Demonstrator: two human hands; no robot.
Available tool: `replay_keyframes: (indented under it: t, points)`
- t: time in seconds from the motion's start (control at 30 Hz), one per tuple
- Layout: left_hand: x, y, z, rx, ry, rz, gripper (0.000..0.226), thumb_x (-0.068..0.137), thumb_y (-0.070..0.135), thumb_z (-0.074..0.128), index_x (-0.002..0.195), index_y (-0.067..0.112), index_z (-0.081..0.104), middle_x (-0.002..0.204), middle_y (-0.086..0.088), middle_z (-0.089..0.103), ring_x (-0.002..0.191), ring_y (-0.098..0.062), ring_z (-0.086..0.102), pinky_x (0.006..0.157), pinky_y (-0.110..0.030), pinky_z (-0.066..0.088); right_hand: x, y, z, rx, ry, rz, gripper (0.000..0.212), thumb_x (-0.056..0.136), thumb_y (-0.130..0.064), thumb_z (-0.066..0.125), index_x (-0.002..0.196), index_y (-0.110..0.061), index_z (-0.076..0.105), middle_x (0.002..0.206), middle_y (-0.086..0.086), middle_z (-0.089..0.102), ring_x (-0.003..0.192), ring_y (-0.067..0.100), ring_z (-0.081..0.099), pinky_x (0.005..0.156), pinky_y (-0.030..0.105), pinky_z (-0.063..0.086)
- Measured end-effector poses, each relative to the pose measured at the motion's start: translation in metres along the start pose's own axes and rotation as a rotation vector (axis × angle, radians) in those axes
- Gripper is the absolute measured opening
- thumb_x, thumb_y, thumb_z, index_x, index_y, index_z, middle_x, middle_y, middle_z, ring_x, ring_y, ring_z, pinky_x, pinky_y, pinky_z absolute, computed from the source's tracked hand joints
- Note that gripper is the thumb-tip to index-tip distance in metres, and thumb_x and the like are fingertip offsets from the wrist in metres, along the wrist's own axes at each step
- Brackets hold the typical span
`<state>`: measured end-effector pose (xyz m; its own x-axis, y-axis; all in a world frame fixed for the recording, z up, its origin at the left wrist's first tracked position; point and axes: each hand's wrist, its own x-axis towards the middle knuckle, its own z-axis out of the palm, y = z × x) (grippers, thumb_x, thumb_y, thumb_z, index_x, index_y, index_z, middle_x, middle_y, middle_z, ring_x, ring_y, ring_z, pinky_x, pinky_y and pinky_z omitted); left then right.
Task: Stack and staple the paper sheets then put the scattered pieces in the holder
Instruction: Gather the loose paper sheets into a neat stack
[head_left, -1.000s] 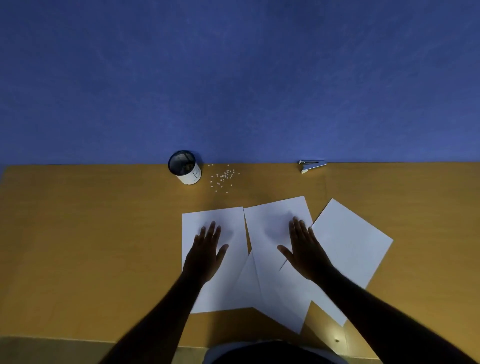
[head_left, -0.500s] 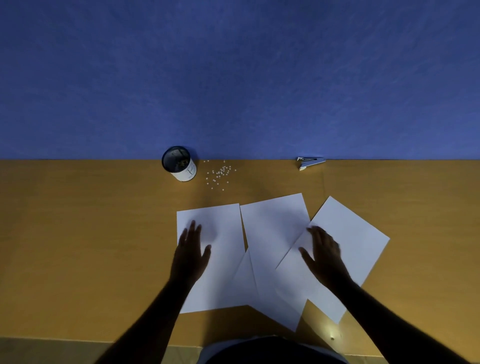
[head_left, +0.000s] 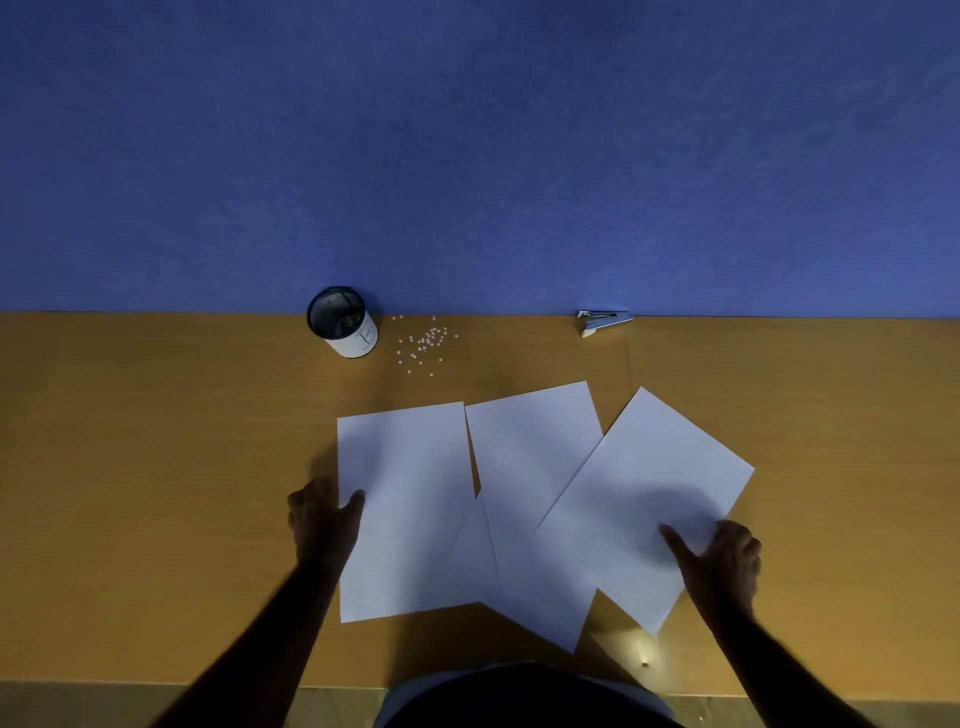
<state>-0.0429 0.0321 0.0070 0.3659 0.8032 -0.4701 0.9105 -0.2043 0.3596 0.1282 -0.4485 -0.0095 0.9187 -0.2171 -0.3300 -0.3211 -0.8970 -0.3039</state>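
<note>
Three white paper sheets lie fanned out on the wooden table (head_left: 156, 467): a left sheet (head_left: 410, 499), a middle sheet (head_left: 530, 467) and a tilted right sheet (head_left: 649, 493) that overlaps the middle one. My left hand (head_left: 324, 519) pinches the left sheet's left edge, thumb on top. My right hand (head_left: 719, 558) grips the right sheet's right edge, thumb on the paper. A round holder (head_left: 345, 325) stands at the table's far edge. Several small white pieces (head_left: 423, 343) are scattered just right of it. A stapler (head_left: 602, 321) lies at the far edge, farther right.
A blue wall (head_left: 467, 156) rises directly behind the table's far edge. The table's near edge runs just in front of my body. A small bright spot (head_left: 644, 662) shows on the tabletop near the front.
Both hands slid outward from flat on the sheets to their outer edges: the left hand to the left sheet's left edge, the right hand to the right sheet's right edge.
</note>
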Motion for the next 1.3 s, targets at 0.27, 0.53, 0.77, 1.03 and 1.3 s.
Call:
replay_keyframes:
  t: [0.27, 0.53, 0.77, 1.03, 1.3]
  points:
    - [-0.004, 0.012, 0.012, -0.087, -0.028, -0.011, 0.068, 0.090, 0.036, 0.078, 0.145, 0.005, 0.053, 0.141, -0.019, 0.054, 0.134, -0.039, 0.046, 0.112, -0.053, 0.046, -0.012, -0.046, 0.000, 0.099, -0.054, -0.060, 0.098, 0.070, -0.056, 0.087, 0.140, -0.010, 0.037, 0.136, 0.021, 0.046, 0.122, 0.043, 0.050, 0.099, 0.057, 0.050]
    - [-0.016, 0.038, 0.015, -0.122, -0.078, 0.068, 0.067, 0.094, 0.030, 0.077, 0.150, 0.005, 0.050, 0.145, -0.019, 0.048, 0.135, -0.040, 0.049, 0.112, -0.050, 0.045, -0.020, -0.083, 0.012, 0.074, -0.118, -0.207, 0.091, 0.080, -0.059, 0.077, 0.146, -0.013, 0.037, 0.141, 0.015, 0.045, 0.128, 0.039, 0.047, 0.104, 0.055, 0.045]
    - [-0.012, 0.030, 0.011, -0.086, -0.052, 0.047, 0.067, 0.095, 0.033, 0.076, 0.150, 0.007, 0.049, 0.149, -0.019, 0.046, 0.134, -0.041, 0.049, 0.112, -0.053, 0.048, -0.006, -0.061, 0.010, 0.010, -0.055, -0.224, 0.065, 0.092, -0.049, 0.066, 0.137, -0.012, 0.041, 0.134, 0.015, 0.049, 0.122, 0.035, 0.049, 0.099, 0.052, 0.046]
    - [-0.029, 0.026, 0.020, -0.097, -0.086, 0.156, 0.066, 0.097, 0.033, 0.073, 0.153, 0.012, 0.047, 0.150, -0.013, 0.048, 0.136, -0.032, 0.050, 0.108, -0.047, 0.050, -0.009, -0.048, 0.014, -0.090, -0.108, -0.237, 0.067, 0.089, -0.038, 0.072, 0.140, -0.007, 0.041, 0.136, 0.020, 0.047, 0.123, 0.040, 0.048, 0.101, 0.052, 0.047]
    - [-0.044, 0.056, 0.032, -0.148, -0.165, 0.226, 0.065, 0.099, 0.034, 0.070, 0.155, 0.016, 0.043, 0.154, -0.006, 0.045, 0.138, -0.026, 0.053, 0.108, -0.043, 0.055, -0.018, -0.092, 0.024, 0.026, -0.198, -0.255, 0.068, 0.093, -0.029, 0.070, 0.148, -0.006, 0.038, 0.147, 0.020, 0.039, 0.135, 0.040, 0.040, 0.110, 0.049, 0.041]
